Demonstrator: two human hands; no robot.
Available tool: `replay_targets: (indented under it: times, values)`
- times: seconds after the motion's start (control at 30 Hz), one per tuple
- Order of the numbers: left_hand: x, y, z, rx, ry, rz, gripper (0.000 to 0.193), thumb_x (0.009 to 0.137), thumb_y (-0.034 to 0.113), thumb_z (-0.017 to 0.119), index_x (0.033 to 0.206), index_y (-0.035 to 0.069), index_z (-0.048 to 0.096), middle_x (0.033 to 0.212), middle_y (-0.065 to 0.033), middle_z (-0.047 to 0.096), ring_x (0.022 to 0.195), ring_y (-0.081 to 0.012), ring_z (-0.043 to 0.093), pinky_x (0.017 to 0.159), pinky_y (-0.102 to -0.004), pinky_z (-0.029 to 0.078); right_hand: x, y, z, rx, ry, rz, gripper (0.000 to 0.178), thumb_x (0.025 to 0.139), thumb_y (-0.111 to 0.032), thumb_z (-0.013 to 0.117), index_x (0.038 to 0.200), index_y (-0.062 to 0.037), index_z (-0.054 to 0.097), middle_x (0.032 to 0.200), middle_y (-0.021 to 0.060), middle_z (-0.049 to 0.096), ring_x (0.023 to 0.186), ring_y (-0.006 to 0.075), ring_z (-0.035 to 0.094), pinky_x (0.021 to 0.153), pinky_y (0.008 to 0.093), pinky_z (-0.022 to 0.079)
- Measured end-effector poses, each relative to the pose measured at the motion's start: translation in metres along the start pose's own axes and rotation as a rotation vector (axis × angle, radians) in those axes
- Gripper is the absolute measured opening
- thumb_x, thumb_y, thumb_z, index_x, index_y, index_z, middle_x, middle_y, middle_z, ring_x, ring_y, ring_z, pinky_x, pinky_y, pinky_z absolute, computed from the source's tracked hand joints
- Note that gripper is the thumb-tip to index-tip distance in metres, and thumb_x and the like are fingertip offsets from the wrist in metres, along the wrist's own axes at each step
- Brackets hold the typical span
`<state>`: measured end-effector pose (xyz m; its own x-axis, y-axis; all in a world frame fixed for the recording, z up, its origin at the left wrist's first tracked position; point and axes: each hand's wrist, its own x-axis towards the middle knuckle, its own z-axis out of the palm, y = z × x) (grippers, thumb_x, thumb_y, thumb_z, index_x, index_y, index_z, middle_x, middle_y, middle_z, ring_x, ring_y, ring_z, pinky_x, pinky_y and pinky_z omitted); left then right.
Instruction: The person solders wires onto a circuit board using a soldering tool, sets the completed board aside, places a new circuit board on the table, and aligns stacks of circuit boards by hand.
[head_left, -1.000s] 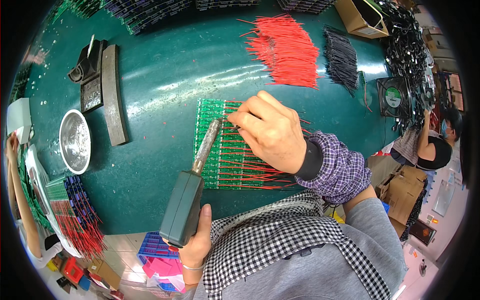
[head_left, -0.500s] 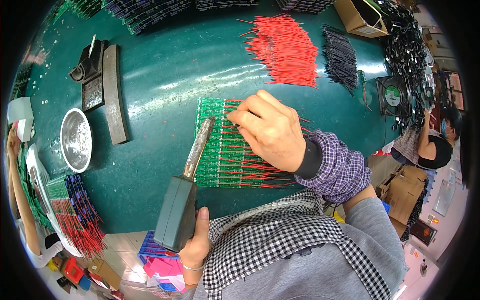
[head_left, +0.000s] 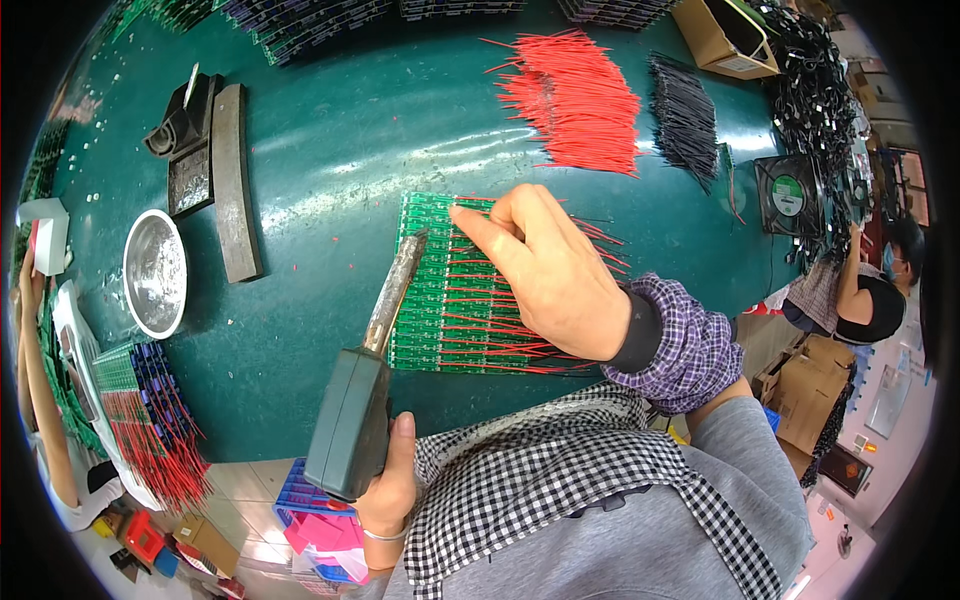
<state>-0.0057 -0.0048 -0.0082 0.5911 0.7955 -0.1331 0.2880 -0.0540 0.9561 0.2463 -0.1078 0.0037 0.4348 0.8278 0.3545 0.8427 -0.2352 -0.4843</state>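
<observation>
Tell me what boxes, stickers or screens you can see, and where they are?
Open brown cardboard box: top right, at the table's far edge, beside the black wires.
Round green and white sticker: on the hub of the square black fan, right edge of the table.
Brown cardboard boxes: on the floor at right, below a seated person.
Blue crate: on the floor, holding pink packets.
No screens to be seen.

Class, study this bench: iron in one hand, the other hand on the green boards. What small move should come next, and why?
Probably ease the soldering iron tip toward the joint beside the right hand. The left hand holds its grip, the tip already lies over the green circuit boards, and the right forefinger presses a red wire near their top edge.
</observation>
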Motion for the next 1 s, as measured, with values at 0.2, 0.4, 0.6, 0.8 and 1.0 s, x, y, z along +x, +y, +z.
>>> replay_targets:
  times: [0.2,0.4,0.6,0.8,1.0]
  values:
    - [0.0,0.002,0.0,0.017,-0.006,0.008,0.048,0.082,-0.01,0.071,0.128,-0.005,0.059,0.118,-0.0153,0.067,0.068,-0.0094,0.057,0.054,-0.0218,0.044,-0.006,0.004,0.004,0.06,0.022,-0.05,0.038,0.073,0.008,0.067,0.111,0.0029,0.068,0.092,0.0113,0.058,0.081,0.0259,0.061,0.068,0.0356,0.052]
    - [-0.001,-0.002,-0.002,0.072,-0.038,0.04,0.05,0.082,-0.009,0.072,0.13,-0.004,0.058,0.118,-0.0156,0.067,0.069,-0.0101,0.058,0.055,-0.0226,0.046,-0.009,0.008,0.01,0.06,0.073,-0.1,0.035,0.069,0.008,0.068,0.103,0.0025,0.069,0.093,0.0117,0.064,0.078,0.0266,0.062,0.066,0.0361,0.054]
    - [-0.002,-0.006,-0.004,0.101,-0.058,0.059,0.048,0.082,-0.007,0.074,0.128,-0.003,0.06,0.114,-0.014,0.068,0.068,-0.01,0.058,0.055,-0.0229,0.047,-0.01,0.009,0.01,0.046,0.062,-0.098,0.035,0.067,0.007,0.069,0.101,0.0027,0.069,0.092,0.0115,0.064,0.078,0.0265,0.062,0.066,0.0359,0.054]
    - [-0.003,-0.004,-0.003,0.094,-0.059,0.028,0.044,0.083,-0.007,0.074,0.125,-0.003,0.061,0.11,-0.0117,0.069,0.067,-0.0097,0.057,0.055,-0.023,0.046,-0.009,0.007,0.009,0.034,0.062,-0.083,0.034,0.067,0.007,0.069,0.1,0.003,0.068,0.091,0.0111,0.063,0.078,0.0261,0.062,0.067,0.0354,0.054]
    - [-0.004,-0.003,-0.003,0.083,-0.069,-0.021,0.039,0.083,-0.008,0.075,0.119,-0.003,0.064,0.105,-0.0088,0.068,0.068,-0.0093,0.058,0.056,-0.0233,0.047,-0.01,0.009,0.01,0.011,0.061,-0.089,0.028,0.07,0.002,0.067,0.098,0.0022,0.067,0.091,0.0104,0.061,0.08,0.0255,0.061,0.068,0.0348,0.054]
